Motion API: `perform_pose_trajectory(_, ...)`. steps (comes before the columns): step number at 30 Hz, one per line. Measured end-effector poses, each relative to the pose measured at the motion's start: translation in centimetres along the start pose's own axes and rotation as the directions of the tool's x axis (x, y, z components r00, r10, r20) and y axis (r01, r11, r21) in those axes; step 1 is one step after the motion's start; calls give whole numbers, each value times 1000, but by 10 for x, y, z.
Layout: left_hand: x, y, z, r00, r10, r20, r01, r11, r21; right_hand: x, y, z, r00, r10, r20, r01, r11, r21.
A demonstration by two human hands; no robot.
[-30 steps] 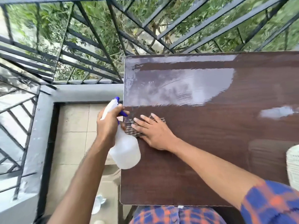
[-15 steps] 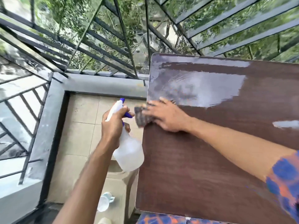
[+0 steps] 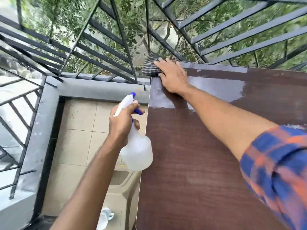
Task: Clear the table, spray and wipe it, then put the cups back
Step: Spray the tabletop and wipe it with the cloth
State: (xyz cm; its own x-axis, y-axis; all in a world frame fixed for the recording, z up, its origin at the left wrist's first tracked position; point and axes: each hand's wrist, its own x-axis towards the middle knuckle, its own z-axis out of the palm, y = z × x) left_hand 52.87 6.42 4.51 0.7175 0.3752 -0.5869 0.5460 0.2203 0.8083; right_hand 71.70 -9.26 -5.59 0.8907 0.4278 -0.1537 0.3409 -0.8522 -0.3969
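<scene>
The dark brown wooden table (image 3: 191, 155) fills the right half of the view, wet and shiny near its far edge. My right hand (image 3: 172, 77) presses flat on a checked grey cloth (image 3: 150, 66) at the table's far left corner, the cloth hanging partly over the edge. My left hand (image 3: 123, 123) holds a translucent white spray bottle (image 3: 137, 153) with a blue trigger, off the table's left edge. White cups (image 3: 104, 218) lie on a beige plastic stool below, left of the table.
A black metal railing (image 3: 99, 52) encloses the balcony just beyond the table's far edge and along the left. A grey ledge (image 3: 99, 92) runs below it. Beige floor tiles (image 3: 78, 138) lie left of the table, and the beige stool (image 3: 123, 185) stands beside the table.
My right hand has slid the cloth along the left edge from the table's middle to its far left corner. The left hand with the bottle has stayed beside the table.
</scene>
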Motion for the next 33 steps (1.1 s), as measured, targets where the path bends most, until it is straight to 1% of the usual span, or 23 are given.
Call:
perform_pose_trajectory(2, 1, 4, 9, 1000, 4, 26, -4, 1000, -6, -30, 32, -3, 985, 130, -116, -128, 991, 27)
perform_pose_trajectory(4, -1, 8, 17, 999, 11, 47, -10, 1000, -14, -59, 79, -18, 914, 336, -228, -328, 942, 74)
perform_pose_trajectory(7, -8, 12, 29, 997, 28, 77, -27, 999, -18, -109, 162, -53, 675, 665, -319, -648, 741, 175)
perform_pose_trajectory(9, -15, 12, 34, 996, 35, 85, -33, 999, -22, -132, 201, -74, 505, 806, -309, -768, 583, 265)
perform_pose_trajectory(10, -18, 12, 37, 995, 39, 89, -37, 999, -20, -135, 208, -79, 453, 842, -292, -796, 530, 293)
perform_pose_trajectory(11, -20, 9, 38, 995, 42, 91, -41, 999, -10, -133, 207, -77, 433, 856, -281, -807, 508, 302)
perform_pose_trajectory(12, -23, 7, 40, 994, 44, 96, -44, 999, 4, -130, 198, -73, 440, 854, -279, -808, 512, 292)
perform_pose_trajectory(13, -25, 3, 42, 994, 40, 100, -42, 999, 15, -124, 181, -65, 476, 833, -283, -796, 545, 264)
perform_pose_trajectory(15, -31, -3, 46, 994, 31, 101, -35, 999, 40, -115, 132, -43, 644, 709, -288, -695, 699, 168)
perform_pose_trajectory(17, -40, -10, 53, 995, 29, 100, -36, 997, 66, -116, 75, -16, 847, 475, -237, -473, 878, 71)
perform_pose_trajectory(18, -46, -12, 57, 995, 33, 98, -40, 997, 65, -124, 48, -1, 928, 325, -183, -328, 945, 19)
perform_pose_trajectory(19, -52, -14, 60, 995, 37, 94, -42, 997, 58, -137, 21, 14, 979, 168, -118, -173, 984, -34)
perform_pose_trajectory(20, -59, -17, 64, 995, 40, 88, -45, 998, 54, -155, 2, 25, 998, 35, -60, -40, 996, -74)
perform_pose_trajectory(22, -75, -22, 72, 995, 45, 85, -49, 998, 43, -191, 4, 37, 995, -93, -42, 89, 992, -94)
perform_pose_trajectory(23, -82, -26, 75, 995, 39, 90, -42, 998, 36, -204, 22, 35, 993, -78, -91, 69, 993, -91)
perform_pose_trajectory(25, -96, -34, 81, 995, 17, 102, -22, 999, 47, -223, 77, 19, 966, 95, -242, -120, 988, -93)
perform_pose_trajectory(26, -105, -40, 84, 994, 5, 110, -12, 998, 62, -234, 111, 5, 915, 253, -314, -285, 957, -59)
perform_pose_trajectory(27, -113, -45, 86, 993, -2, 115, -7, 997, 77, -247, 145, -11, 825, 440, -355, -464, 885, 18)
perform_pose_trajectory(28, -120, -50, 87, 993, -4, 117, -6, 996, 84, -261, 176, -25, 708, 602, -370, -609, 785, 112)
perform_pose_trajectory(29, -127, -55, 88, 993, -3, 117, -8, 996, 92, -276, 199, -35, 595, 722, -353, -709, 678, 193)
perform_pose_trajectory(30, -134, -60, 88, 993, -2, 115, -9, 995, 95, -289, 212, -41, 516, 791, -329, -766, 598, 235)
perform_pose_trajectory(31, -142, -64, 89, 994, 0, 113, -11, 995, 97, -298, 214, -41, 486, 813, -319, -790, 566, 237)
perform_pose_trajectory(33, -157, -71, 89, 994, -1, 113, -12, 993, 114, -305, 192, -28, 527, 785, -326, -770, 604, 208)
